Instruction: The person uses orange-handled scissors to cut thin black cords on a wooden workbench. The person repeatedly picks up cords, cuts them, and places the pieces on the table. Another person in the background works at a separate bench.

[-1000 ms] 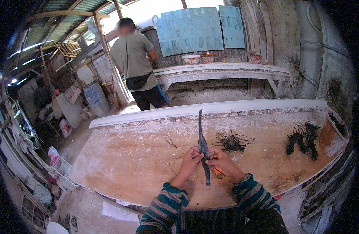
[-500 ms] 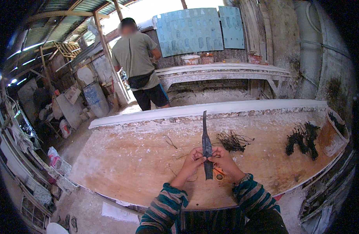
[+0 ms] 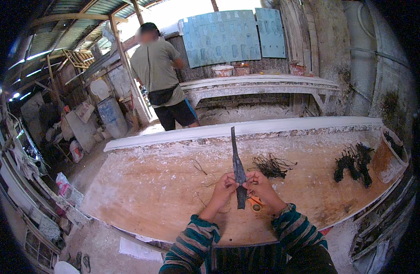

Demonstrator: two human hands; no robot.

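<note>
A long dark strip (image 3: 237,164), narrow at its far end and wider toward me, is pinched between both hands above the wooden table (image 3: 141,182). On its left edge, my left hand (image 3: 225,187) grips with thumb and fingers. My right hand (image 3: 259,186) grips the opposite edge, thumbs nearly meeting over the strip. Beneath my right hand lie orange-handled scissors (image 3: 255,204), partly hidden. Just beyond that hand rests a loose bundle of black cords (image 3: 273,165). What the strip is made of I cannot make out.
More black cord bundles (image 3: 354,164) lie at the right beside a tilted, whitened bucket (image 3: 389,157). A white raised ledge (image 3: 246,124) runs along the table's far edge. Past it, a person in a grey-green shirt (image 3: 157,68) stands by a white-crusted bench (image 3: 260,82).
The strip's far end has swung to the left and reaches slightly farther up. Both hands keep their hold in nearly the same place. The person beyond has turned a little.
</note>
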